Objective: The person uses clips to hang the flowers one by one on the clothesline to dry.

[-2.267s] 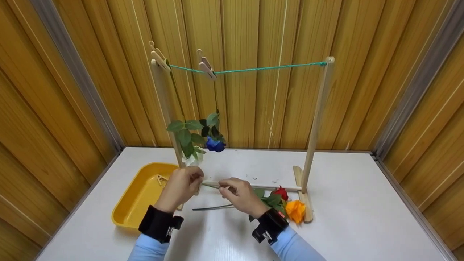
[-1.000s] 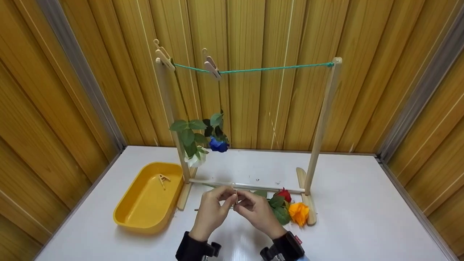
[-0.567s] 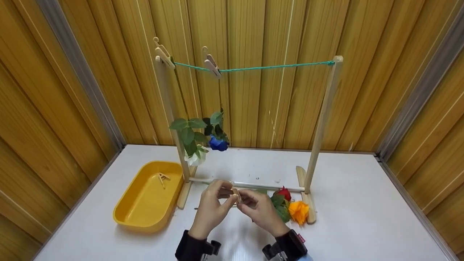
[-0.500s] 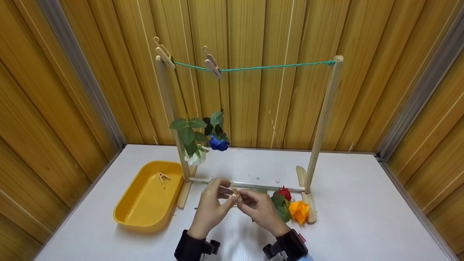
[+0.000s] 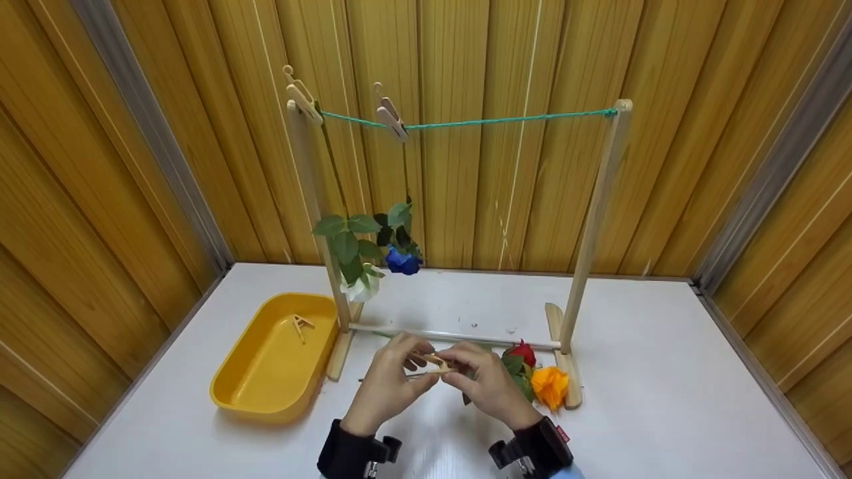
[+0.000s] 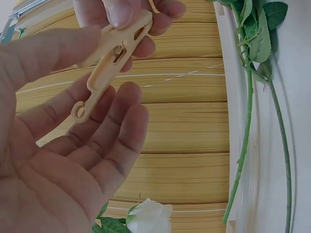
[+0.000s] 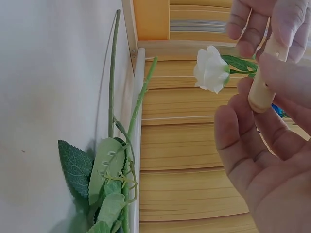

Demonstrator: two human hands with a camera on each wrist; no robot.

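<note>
In the head view a pale wooden-coloured clothespin [image 5: 436, 362] lies sideways between my two hands, above the table's front middle. My left hand [image 5: 386, 382] holds its handle end, which has a small hook; the thumb lies along it and the other fingers are loosely bent below. My right hand [image 5: 489, 379] pinches the other end between thumb and fingers. A red rose [image 5: 520, 352] and an orange rose [image 5: 550, 388] lie on the table right of my right hand. Their stems [image 6: 248, 131] run leftward, mostly behind my hands in the head view.
A wooden frame [image 5: 589, 246] carries a green string [image 5: 492, 122]. Two clothespins [image 5: 393, 123] hold a white rose [image 5: 361, 286] and a blue rose [image 5: 403, 261] upside down at its left. A yellow tray [image 5: 266, 412] at left contains a clothespin [image 5: 301, 326].
My left hand has moved right, away from the tray's side, to meet my right hand. The clothespin between them has turned from upright to sideways. The hanging roses have kept their places.
</note>
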